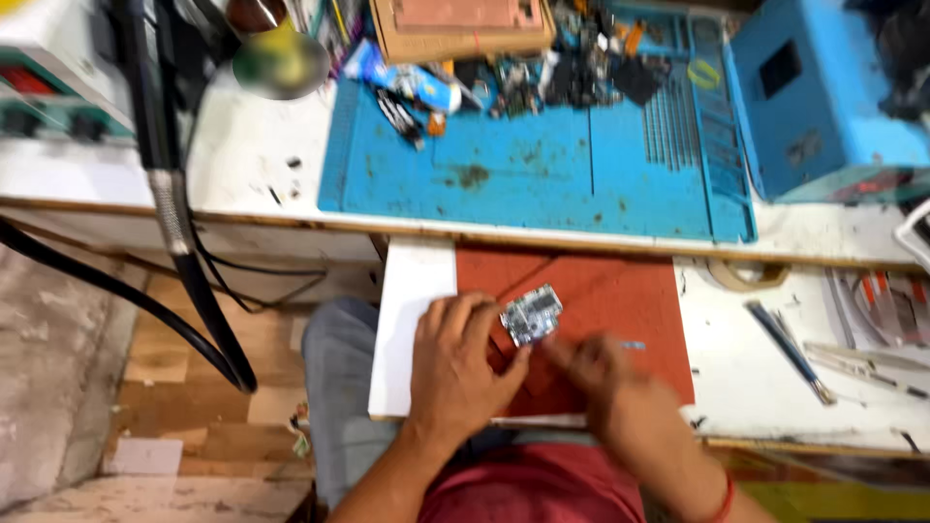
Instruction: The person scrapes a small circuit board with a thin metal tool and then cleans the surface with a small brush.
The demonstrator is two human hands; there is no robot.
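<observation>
Gripping small board (530,315), red mat (601,291).

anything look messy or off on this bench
The blue work mat is stained with dark blotches, and loose parts lie heaped along its far edge. The small circuit board under the left hand sits askew on the red pad.

Two hands (455,363), one circuit board (531,315), two mats (542,174).

Electronics repair workshop: blue soldering mat (542,184)
</observation>
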